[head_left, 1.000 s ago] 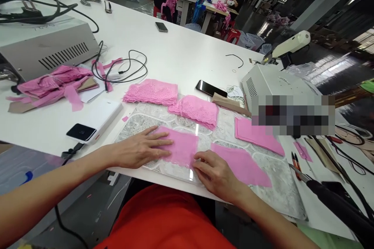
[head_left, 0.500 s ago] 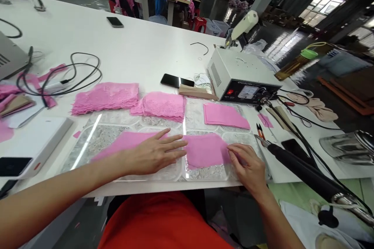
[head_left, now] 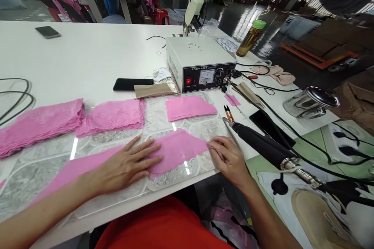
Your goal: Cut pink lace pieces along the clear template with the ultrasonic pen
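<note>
My left hand [head_left: 128,165] lies flat and open on a long pink fabric strip [head_left: 178,148] spread over a marbled glass mat [head_left: 35,171]. At the strip's right end my right hand [head_left: 229,159] has its fingers curled, pinching the edge of the strip. A black handheld tool [head_left: 260,146] on a cable rests just right of that hand. Two stacks of pink lace [head_left: 112,114] and a flat pile of pink pieces [head_left: 187,107] sit behind the strip.
A white control box [head_left: 200,62] with a dial stands behind the mat, a black phone [head_left: 133,84] and tan fabric [head_left: 153,90] to its left. Small snips [head_left: 228,112], a steel pot [head_left: 309,103] and an amber bottle [head_left: 250,39] are on the right. People work at far tables.
The view has swung to the right. Both hands have slid rightwards along the pink strip, with the left still flat on it and the right at its end.
</note>
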A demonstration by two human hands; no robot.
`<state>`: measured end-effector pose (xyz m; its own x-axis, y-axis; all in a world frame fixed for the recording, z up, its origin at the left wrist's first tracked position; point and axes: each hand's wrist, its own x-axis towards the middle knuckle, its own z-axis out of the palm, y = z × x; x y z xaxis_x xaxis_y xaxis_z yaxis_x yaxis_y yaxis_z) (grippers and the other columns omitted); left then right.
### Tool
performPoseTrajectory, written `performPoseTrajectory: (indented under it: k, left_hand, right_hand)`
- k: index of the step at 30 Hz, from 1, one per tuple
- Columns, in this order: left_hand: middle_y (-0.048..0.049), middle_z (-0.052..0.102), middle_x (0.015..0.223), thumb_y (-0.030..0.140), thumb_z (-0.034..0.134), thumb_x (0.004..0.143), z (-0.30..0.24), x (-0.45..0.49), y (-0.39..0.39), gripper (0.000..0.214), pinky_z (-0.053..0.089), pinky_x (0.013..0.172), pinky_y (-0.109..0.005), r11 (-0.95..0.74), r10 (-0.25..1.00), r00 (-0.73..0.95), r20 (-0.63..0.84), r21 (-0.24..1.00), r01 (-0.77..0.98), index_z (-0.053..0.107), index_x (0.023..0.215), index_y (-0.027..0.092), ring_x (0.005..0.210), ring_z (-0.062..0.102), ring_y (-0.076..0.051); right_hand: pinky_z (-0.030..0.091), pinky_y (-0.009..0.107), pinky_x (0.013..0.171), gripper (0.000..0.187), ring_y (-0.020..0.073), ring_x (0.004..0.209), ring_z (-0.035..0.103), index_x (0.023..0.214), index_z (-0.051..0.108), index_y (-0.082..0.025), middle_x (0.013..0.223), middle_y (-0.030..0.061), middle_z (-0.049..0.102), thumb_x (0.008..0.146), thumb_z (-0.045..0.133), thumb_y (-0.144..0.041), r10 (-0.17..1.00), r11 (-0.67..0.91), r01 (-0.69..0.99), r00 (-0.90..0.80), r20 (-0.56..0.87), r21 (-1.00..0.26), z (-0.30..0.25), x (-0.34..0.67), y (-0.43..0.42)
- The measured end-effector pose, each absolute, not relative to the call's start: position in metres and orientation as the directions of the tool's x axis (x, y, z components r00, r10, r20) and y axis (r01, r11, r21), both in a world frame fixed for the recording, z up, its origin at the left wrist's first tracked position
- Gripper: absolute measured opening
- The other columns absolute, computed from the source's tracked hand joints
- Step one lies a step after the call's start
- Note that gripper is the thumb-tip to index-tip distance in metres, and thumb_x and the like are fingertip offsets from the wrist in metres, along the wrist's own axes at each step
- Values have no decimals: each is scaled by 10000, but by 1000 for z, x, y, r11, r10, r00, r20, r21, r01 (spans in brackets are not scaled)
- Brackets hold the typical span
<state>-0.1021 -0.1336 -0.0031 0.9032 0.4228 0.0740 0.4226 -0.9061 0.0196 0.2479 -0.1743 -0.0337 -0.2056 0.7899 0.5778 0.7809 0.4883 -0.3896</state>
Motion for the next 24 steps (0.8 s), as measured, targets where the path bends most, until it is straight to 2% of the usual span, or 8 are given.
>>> performPoseTrajectory:
  k: [6,11,19,22,24]
  left_hand:
    - [-4,338,1536,439,430,997,-3,-103,-135,536,39,1217,-410,-903,427,898,102,9,429,273,1499,335,1440,273,-215]
    - [2,340,1535,429,428,997,0,-103,-128,522,116,1213,-400,-903,428,899,90,64,424,282,1493,353,1427,306,-210]
    - [-21,298,1554,451,445,989,5,-100,-126,537,-27,1218,-385,-927,372,921,117,-2,375,326,1486,287,1460,220,-207]
    - [-7,355,1530,433,393,1011,8,-82,-119,483,-32,1219,-395,-941,339,935,101,44,336,361,1469,283,1457,228,-196]
    - [4,374,1519,399,355,1028,9,-65,-112,445,-29,1219,-400,-949,308,949,73,98,301,384,1456,279,1455,234,-188]
  right_hand:
    - [537,385,857,310,201,1009,585,1102,654,-261,1062,72,633,843,564,-116,798,502,784,-256,546,-366,-34,250,-174]
    - [537,418,871,315,214,1028,581,1111,648,-276,1089,72,625,847,559,-130,802,498,798,-275,531,-339,-37,250,-174]
    - [538,401,870,350,207,1026,582,1130,639,-263,1114,78,617,822,577,-109,805,499,782,-258,535,-373,-37,251,-175]
    - [538,393,871,308,203,1016,594,1072,664,-256,1089,74,636,813,587,-107,797,504,770,-240,555,-392,-37,250,-176]
    - [541,384,873,248,197,1002,611,1011,677,-248,1050,71,654,822,580,-119,806,469,757,-156,571,-455,-39,251,-179]
